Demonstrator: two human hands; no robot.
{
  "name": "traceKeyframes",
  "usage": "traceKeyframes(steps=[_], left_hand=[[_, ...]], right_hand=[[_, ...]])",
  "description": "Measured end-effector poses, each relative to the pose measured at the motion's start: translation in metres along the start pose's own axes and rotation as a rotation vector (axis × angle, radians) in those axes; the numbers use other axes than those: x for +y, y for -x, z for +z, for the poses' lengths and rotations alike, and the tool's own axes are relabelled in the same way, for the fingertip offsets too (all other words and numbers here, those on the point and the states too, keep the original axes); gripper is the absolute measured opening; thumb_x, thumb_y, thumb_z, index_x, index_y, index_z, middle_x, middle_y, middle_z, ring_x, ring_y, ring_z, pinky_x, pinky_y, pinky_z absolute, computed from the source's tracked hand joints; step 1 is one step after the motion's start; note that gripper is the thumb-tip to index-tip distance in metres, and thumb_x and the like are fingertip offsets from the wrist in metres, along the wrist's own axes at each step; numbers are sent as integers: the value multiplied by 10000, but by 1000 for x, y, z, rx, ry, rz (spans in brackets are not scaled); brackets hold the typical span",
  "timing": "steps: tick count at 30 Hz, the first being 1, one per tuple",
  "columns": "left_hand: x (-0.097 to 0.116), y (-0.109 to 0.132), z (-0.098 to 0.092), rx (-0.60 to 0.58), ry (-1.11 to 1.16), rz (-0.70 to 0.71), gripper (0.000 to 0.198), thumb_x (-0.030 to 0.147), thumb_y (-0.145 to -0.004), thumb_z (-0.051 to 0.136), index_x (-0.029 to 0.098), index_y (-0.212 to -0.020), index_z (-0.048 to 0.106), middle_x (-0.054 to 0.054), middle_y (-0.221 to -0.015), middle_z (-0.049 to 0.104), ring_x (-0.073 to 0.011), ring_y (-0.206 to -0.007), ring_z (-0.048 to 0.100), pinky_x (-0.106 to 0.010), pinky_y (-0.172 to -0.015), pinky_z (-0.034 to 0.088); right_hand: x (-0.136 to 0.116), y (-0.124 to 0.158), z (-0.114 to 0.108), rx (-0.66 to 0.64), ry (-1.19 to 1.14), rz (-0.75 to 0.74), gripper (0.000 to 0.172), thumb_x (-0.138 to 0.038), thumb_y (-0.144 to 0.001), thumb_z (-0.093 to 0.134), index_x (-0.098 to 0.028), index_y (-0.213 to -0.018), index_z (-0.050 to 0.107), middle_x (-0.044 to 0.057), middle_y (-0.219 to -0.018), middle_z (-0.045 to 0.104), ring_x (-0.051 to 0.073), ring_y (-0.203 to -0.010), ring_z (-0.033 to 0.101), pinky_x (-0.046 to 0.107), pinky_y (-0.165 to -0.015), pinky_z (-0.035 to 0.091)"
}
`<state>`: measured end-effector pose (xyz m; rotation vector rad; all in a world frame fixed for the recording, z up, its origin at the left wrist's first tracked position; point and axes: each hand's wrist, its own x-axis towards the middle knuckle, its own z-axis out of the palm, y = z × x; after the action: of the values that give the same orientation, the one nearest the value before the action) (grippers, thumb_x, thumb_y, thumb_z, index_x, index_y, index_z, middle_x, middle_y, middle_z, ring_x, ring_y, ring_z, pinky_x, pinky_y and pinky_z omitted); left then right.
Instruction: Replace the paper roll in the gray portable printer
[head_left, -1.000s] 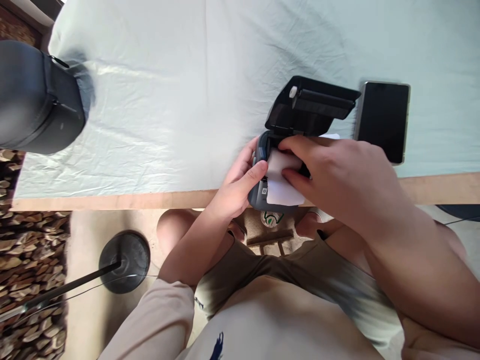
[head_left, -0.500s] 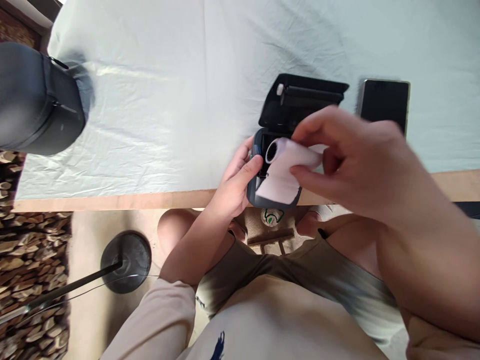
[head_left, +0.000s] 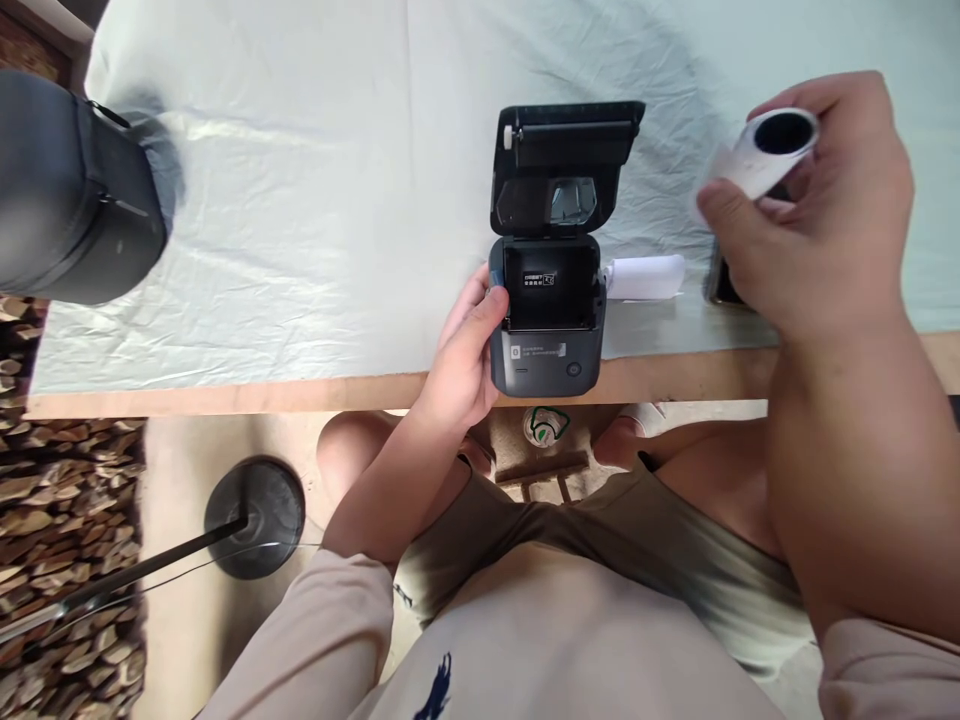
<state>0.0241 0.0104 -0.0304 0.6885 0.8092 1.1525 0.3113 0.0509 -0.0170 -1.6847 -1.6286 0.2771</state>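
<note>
- While our left hand [head_left: 472,340] steadies the dark printer [head_left: 551,335] at its left side, the thumb lies along the upper rim and the other fingers curl against the outer side; how far they reach beneath, we cannot tell.
- In our right hand [head_left: 832,215] we have a white paper roll [head_left: 754,165] pinched between thumb and fingers, lifted above the cloth to the right of the printer, its round dark hole facing up towards us; the roll's far end is blurred.
- We see the printer's lid [head_left: 566,170] standing open at the far side, a black roller across it, and the compartment [head_left: 551,305] below bare down to a small printed label.
- Just right of the printer we have a second white roll [head_left: 646,278] lying on the pale cloth [head_left: 300,220]; whether the two touch, we cannot tell.
- Beneath our right hand shows the corner of a dark flat object [head_left: 724,280], mostly hidden.
- Well to our left stands a dark zipped case [head_left: 75,190].
</note>
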Motion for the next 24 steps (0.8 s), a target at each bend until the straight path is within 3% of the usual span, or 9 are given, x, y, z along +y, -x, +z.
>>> traceKeyframes(steps=[3, 5, 7, 9, 12, 14, 16, 20, 24], left_hand=[[1, 1, 1, 19, -3, -12, 324, 545, -1051, 922, 264, -1182, 828, -85, -1210, 880, -408, -1633, 713, -472, -1290, 681], [1, 1, 1, 21, 3, -26, 314, 522, -1048, 920, 265, -1206, 830, -87, -1215, 878, -399, -1623, 721, -464, -1274, 687], [2, 2, 1, 21, 4, -34, 321, 522, -1056, 910, 268, -1235, 829, -89, -1230, 876, -393, -1603, 733, -463, -1266, 690], [2, 2, 1, 16, 8, -38, 290, 501, -1080, 883, 263, -1237, 831, -95, -1226, 875, -384, -1572, 750, -462, -1271, 684], [2, 3, 2, 18, 15, -45, 198, 427, -1129, 814, 254, -1221, 842, -88, -1176, 866, -352, -1486, 793, -419, -1204, 695], [2, 3, 2, 33, 11, -43, 193, 425, -1136, 815, 251, -1211, 850, -67, -1152, 856, -329, -1416, 820, -374, -1120, 702], [2, 4, 3, 38, 19, -29, 230, 461, -1126, 852, 245, -1204, 857, -54, -1143, 855, -319, -1378, 835, -347, -1073, 701], [3, 4, 4, 10, 44, -22, 182, 408, -1156, 806, 236, -1203, 844, -55, -1112, 860, -330, -1431, 831, -365, -1097, 710], [3, 3, 4, 32, 23, -38, 221, 450, -1130, 829, 248, -1221, 839, -74, -1220, 871, -358, -1465, 818, -414, -1178, 694]], right_hand=[[-3, -2, 5, -5, 191, 50, 475, -321, -990, 870, -280, -1438, 717, 116, -1445, 814, 263, -1194, 814, 512, -1091, 689], [-1, -6, 11, -106, 282, 132, 552, -241, -963, 877, -293, -1495, 737, 126, -1449, 840, 313, -1276, 838, 576, -1226, 666], [2, -7, 14, -190, 301, 155, 622, -230, -982, 827, -276, -1594, 723, 155, -1481, 834, 367, -1419, 818, 628, -1303, 633], [1, -4, 10, -111, 288, 42, 611, -288, -1017, 742, -224, -1624, 711, 192, -1524, 792, 391, -1498, 780, 652, -1318, 618], [-12, 10, -5, 46, 296, -203, 437, -368, -1053, 623, -199, -1430, 762, 163, -1355, 789, 351, -1318, 825, 617, -1202, 659], [-23, 20, -10, -59, 342, -298, 338, -361, -1056, 595, -239, -1315, 776, 111, -1214, 801, 318, -1180, 838, 552, -1064, 685], [-31, 27, -6, -238, 432, -352, 293, -350, -1057, 604, -263, -1263, 793, 103, -1183, 816, 341, -1162, 837, 516, -961, 681], [-32, 28, 16, -452, 592, -288, 408, -266, -1036, 609, -233, -1394, 801, 158, -1330, 827, 405, -1297, 818, 516, -951, 666], [-34, 24, 19, -399, 494, -147, 505, -271, -969, 663, -279, -1458, 787, 107, -1332, 848, 365, -1221, 822, 447, -860, 610]])
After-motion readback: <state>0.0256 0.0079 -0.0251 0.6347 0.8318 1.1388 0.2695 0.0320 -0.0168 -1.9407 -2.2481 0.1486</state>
